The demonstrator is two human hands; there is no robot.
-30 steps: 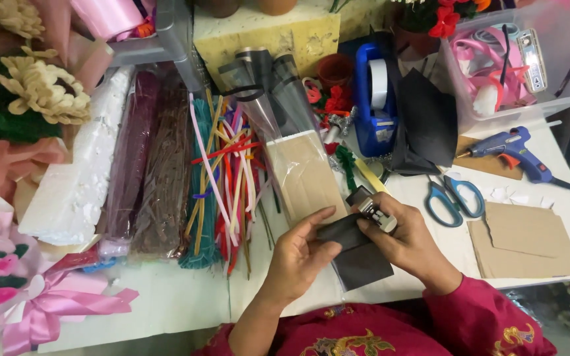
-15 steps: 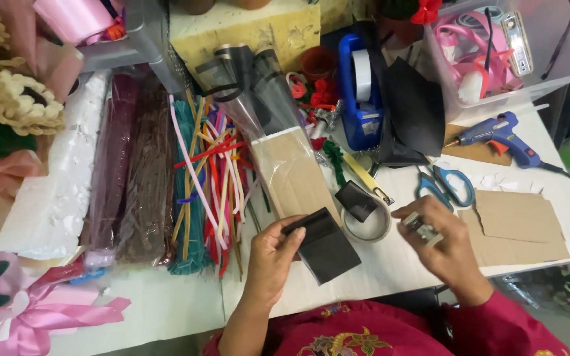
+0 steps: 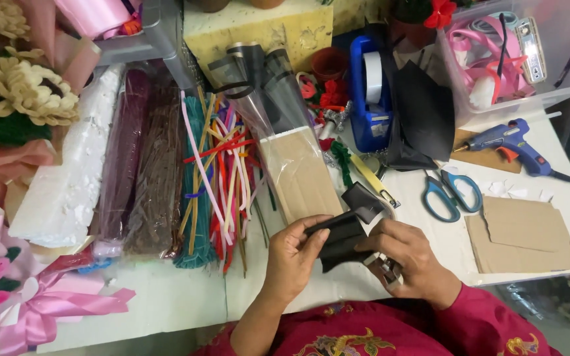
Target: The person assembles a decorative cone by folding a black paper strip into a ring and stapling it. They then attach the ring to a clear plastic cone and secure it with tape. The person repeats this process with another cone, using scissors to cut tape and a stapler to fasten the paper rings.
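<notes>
Folded black sheet of stiff paper point(image 3: 341, 238) pinched between left hand point(image 3: 295, 254) and right hand point(image 3: 409, 260), both grips clenched on it, held above white worktop point(image 3: 166, 296), blue-handled scissors point(image 3: 450, 192) lying nearby.

Blue scissors point(image 3: 452, 192) lie on the white bench point(image 3: 166, 300), just left of flat cardboard pieces point(image 3: 522, 234). A blue glue gun point(image 3: 512, 142) rests on a brown board behind them. A blue tape dispenser point(image 3: 371, 99) stands beside black paper point(image 3: 423, 118). A clear bin point(image 3: 529, 99) holds pink ribbon point(image 3: 483, 46). Coloured pipe cleaners point(image 3: 216, 171) lie in a bundle, with bagged brown sticks point(image 3: 156, 178) and white foam point(image 3: 67, 184) to their left. A pink bow point(image 3: 54, 306) sits at the near left corner.
</notes>
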